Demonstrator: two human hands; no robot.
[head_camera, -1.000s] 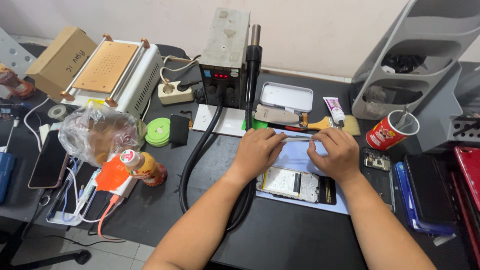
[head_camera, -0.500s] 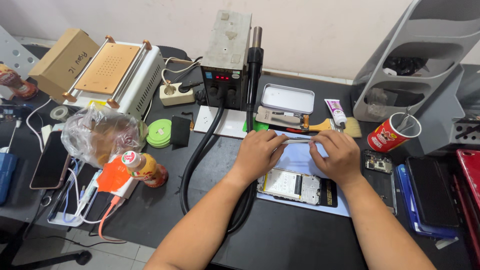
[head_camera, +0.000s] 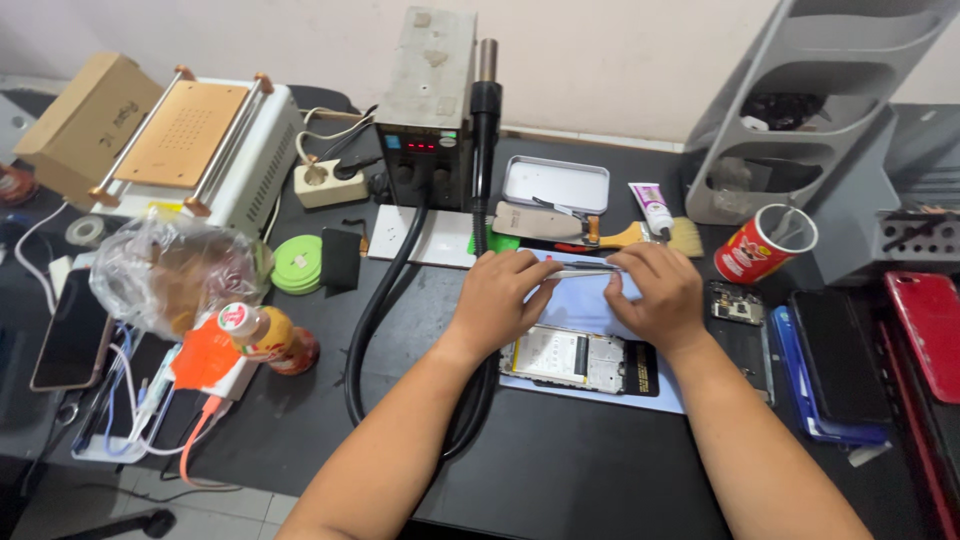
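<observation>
Little has shifted since the earlier frame: both hands stay over the opened phone (head_camera: 580, 360) at lower centre. Just beyond it, the left hand (head_camera: 505, 300) and right hand (head_camera: 655, 295) pinch a thin metal strip (head_camera: 583, 268) between fingertips. Farther back sit a brush (head_camera: 650, 236), a metal tray (head_camera: 555, 184) and a grey heat station (head_camera: 430, 110).

Bare forearms, no sleeves or rings

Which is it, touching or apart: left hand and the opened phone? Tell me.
Apart. The head view shows the left hand gripping the thin tool, above the opened phone.
</observation>
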